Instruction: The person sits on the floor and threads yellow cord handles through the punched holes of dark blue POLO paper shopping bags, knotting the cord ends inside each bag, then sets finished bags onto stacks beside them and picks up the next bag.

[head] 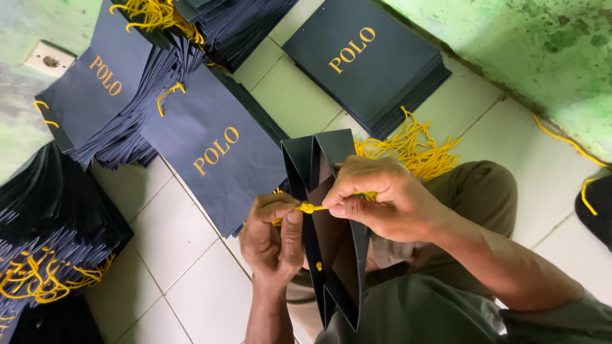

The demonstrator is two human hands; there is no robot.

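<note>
From the head camera, a folded dark navy paper bag (328, 223) stands open-edged over the person's lap, near the middle. The left hand (274, 232) pinches a yellow cord (308, 207) between thumb and curled fingers, just left of the bag's edge; the right hand (376, 197) closes its fingertips on the same cord at the knot. Behind lie a loose heap of yellow cords (414, 150) and flat stacks of navy bags with gold lettering (366, 60) on the white tiled floor (172, 236). Further bag stacks (127, 95) crowd the far left.
</note>
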